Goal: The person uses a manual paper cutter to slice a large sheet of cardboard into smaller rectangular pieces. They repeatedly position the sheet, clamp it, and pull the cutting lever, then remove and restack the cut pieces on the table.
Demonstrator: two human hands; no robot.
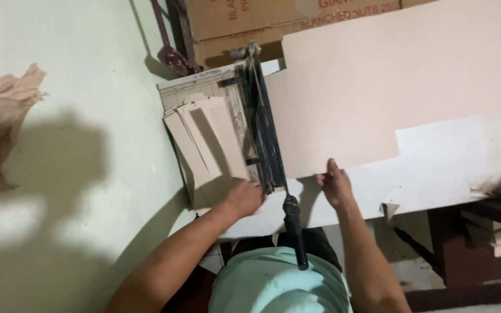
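Cardboard sheet (pixel 343 87) at centre-right, under guillotine cutter (pixel 262 127); likely light, stiff, best gripped at edge. Right hand (pixel 334 185) pinching near edge. Left hand (pixel 243 198) flat, fingers spread on cut strips (pixel 204 139).

there is 1 view only, from a camera worn on the person's head, looking steeply down and slightly forward over the chest and both forearms. it sits close, so the left hand (pixel 243 198) and right hand (pixel 334 186) fall in the lower middle of the frame. the white desk (pixel 447 168) runs across the centre and right, with the paper cutter (pixel 250 124) near the middle. the pale green floor (pixel 88 116) fills the left half, and cardboard boxes (pixel 244 23) line the far top edge.
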